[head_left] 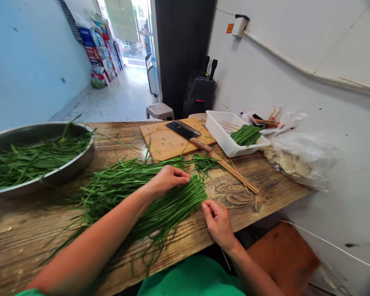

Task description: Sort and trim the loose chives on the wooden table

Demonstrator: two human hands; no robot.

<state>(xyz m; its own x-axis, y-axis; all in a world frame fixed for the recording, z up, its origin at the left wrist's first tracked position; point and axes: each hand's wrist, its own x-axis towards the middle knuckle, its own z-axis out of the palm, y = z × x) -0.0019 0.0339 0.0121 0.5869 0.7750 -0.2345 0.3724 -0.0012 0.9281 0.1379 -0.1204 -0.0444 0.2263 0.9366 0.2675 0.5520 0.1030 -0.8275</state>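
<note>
Seen from the head camera, a person's left hand (168, 181) pinches the far edge of a bundle of long, flat green stalks (175, 209) on a brown, grained wooden table (15, 242), while the right hand (218, 224), fingertips pressed together at the near corner, appears to grip a thin, pale wooden stick (225, 260). The step looks like fixing the aligned ends together; the next move calls for keeping them flat and even. Writing on an orange wall label (230, 28) and stacked coloured cartons (97, 51) is illegible.
</note>
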